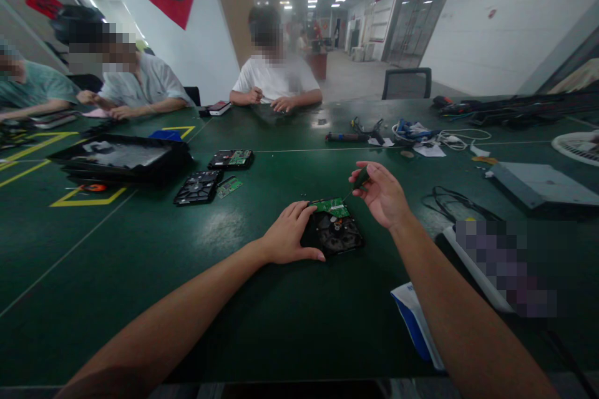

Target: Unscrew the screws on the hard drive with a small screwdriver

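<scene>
A black hard drive (pixel 337 235) lies on the green table, its green circuit board (pixel 337 206) facing up along the far side. My left hand (pixel 291 234) grips the drive's left side, fingers at the far left corner and thumb along the near edge. In my right hand (pixel 382 193), raised just beyond the drive's right side, is a screwdriver (pixel 360 178) with a dark green handle. Its thin shaft slants down to the circuit board; whether the tip sits in a screw is too small to tell. A few tiny dark bits, possibly screws (pixel 304 196), lie past the drive.
Further left are two more hard drives (pixel 199 187) (pixel 231 159), a loose circuit board (pixel 229 186) and black trays (pixel 124 159). Cables (pixel 416 131), a grey metal box (pixel 543 184) and a blue-white packet (pixel 416 321) are to the right. Co-workers (pixel 276 81) sit across the table.
</scene>
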{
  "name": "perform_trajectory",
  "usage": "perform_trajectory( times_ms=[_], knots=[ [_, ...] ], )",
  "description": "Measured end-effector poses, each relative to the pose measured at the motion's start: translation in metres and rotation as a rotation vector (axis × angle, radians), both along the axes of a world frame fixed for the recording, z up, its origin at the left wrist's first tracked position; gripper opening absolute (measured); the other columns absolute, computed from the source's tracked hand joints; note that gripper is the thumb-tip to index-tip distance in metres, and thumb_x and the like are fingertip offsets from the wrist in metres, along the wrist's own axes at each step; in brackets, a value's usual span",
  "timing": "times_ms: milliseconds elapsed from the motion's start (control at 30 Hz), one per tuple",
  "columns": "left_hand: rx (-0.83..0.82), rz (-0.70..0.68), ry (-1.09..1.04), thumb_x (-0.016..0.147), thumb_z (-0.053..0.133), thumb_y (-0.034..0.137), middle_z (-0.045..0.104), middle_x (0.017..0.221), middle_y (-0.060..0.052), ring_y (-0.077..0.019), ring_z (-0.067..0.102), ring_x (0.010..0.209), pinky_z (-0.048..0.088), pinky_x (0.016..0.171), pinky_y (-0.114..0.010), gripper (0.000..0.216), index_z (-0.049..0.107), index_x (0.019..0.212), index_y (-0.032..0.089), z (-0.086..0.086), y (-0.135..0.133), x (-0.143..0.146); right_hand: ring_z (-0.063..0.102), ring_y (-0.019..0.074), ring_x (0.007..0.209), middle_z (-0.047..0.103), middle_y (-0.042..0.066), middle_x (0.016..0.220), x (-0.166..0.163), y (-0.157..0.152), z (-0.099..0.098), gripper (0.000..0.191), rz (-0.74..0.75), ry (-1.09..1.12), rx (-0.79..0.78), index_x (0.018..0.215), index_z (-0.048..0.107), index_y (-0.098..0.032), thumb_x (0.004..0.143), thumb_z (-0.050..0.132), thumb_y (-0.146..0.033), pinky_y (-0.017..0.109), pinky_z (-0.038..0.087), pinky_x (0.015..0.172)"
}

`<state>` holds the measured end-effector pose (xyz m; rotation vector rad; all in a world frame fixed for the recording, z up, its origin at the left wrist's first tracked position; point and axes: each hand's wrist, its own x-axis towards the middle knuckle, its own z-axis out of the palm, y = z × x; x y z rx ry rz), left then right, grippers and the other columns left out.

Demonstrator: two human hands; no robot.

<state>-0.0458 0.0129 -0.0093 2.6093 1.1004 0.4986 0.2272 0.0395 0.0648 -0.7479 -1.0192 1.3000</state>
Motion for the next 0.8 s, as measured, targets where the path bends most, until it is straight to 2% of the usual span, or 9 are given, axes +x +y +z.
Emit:
perform_trajectory(
  times_ms=[200,400,600,800],
  knots=[
    [-0.004,0.002,-0.003,0.070,0.070,0.093,0.036,0.166,-0.023,-0.0464,0.029,0.156,0.029,0.126,-0.066,0.125,0.030,0.163,0.019,0.0008,-0.0003,0.0001,0.071,0.0162,0.089,0.075,0.002,0.096,-0.0004,0.0001,-0.0024,0.024,0.020,-0.001,0.008,0.105,0.078,-0.028,0.089,0.077,-0.046,0.024,0.059,0.063],
    [-0.013,0.001,-0.021,0.069,0.072,0.092,0.036,0.166,-0.022,-0.0468,0.031,0.155,0.029,0.125,-0.067,0.124,0.031,0.163,0.021,0.0003,0.0001,0.0003,0.070,0.0172,0.089,0.074,0.004,0.092,0.0022,0.0027,-0.0015,0.037,0.034,0.047,-0.064,0.101,0.079,-0.026,0.091,0.069,-0.059,0.025,0.060,0.063],
    [-0.001,-0.001,-0.016,0.070,0.071,0.092,0.037,0.165,-0.023,-0.0458,0.032,0.154,0.030,0.126,-0.065,0.125,0.032,0.162,0.019,0.0016,-0.0008,0.0010,0.071,0.0174,0.089,0.075,0.003,0.094,0.0000,0.0010,0.0008,0.031,0.010,-0.001,-0.058,0.106,0.078,-0.026,0.089,0.075,-0.052,0.020,0.050,0.050],
    [0.001,-0.001,-0.030,0.069,0.072,0.092,0.039,0.164,-0.022,-0.0460,0.032,0.154,0.030,0.125,-0.066,0.123,0.032,0.162,0.021,0.0024,-0.0015,0.0014,0.071,0.0172,0.089,0.076,0.003,0.093,-0.0045,-0.0022,0.0006,0.026,-0.012,-0.044,-0.023,0.099,0.077,-0.027,0.085,0.081,-0.048,0.021,0.051,0.051]
  ],
)
